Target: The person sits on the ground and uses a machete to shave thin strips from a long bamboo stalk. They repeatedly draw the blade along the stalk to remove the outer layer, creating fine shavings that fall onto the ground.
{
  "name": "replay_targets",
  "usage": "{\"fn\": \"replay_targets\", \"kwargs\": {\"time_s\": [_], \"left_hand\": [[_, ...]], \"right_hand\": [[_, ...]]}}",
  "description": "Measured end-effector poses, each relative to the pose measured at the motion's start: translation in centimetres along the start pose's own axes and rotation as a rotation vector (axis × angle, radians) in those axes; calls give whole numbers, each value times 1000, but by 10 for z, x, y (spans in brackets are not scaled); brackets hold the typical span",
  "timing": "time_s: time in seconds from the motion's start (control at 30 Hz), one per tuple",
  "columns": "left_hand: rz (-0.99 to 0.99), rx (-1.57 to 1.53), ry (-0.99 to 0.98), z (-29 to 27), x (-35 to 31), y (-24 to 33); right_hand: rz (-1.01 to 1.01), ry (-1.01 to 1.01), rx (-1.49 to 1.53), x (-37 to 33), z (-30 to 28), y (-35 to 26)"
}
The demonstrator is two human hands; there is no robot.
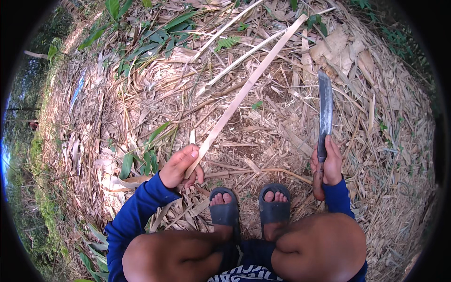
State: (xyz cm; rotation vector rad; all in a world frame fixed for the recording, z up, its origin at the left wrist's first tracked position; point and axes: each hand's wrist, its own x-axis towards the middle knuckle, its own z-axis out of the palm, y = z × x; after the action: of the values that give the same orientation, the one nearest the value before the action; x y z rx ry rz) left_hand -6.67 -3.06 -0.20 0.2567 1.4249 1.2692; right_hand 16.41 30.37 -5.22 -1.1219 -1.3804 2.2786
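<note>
My left hand (182, 165) pinches the near end of a long, flat, pale strip (249, 87) that looks like split bamboo or wood. The strip slants up and away to the right, its far end narrow and above the littered ground. In my right hand (332, 162) is a machete (325, 105), held by its brown wooden handle (318, 182). Its dark blade points away from me, apart from the strip. Fingers of the right hand are partly hidden around the handle.
Dry leaves and shavings (249, 145) cover the ground. Two more pale strips (244, 61) lie beyond the held one. Green leaves (159, 37) stand at the far left. My feet in dark slide sandals (225, 214) rest between my bent knees.
</note>
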Motion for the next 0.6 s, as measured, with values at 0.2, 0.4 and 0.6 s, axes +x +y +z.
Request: {"fn": "replay_targets", "kwargs": {"time_s": [0.2,0.4,0.6], "left_hand": [[87,20,-32,50,26,32],[99,-93,-118,66,29,23],[110,-134,-132,76,26,18]], "right_hand": [[-19,-579,-248,-33,55,5],[44,-872,-429,-38,84,-4],[85,-966,-368,-41,99,-11]]}}
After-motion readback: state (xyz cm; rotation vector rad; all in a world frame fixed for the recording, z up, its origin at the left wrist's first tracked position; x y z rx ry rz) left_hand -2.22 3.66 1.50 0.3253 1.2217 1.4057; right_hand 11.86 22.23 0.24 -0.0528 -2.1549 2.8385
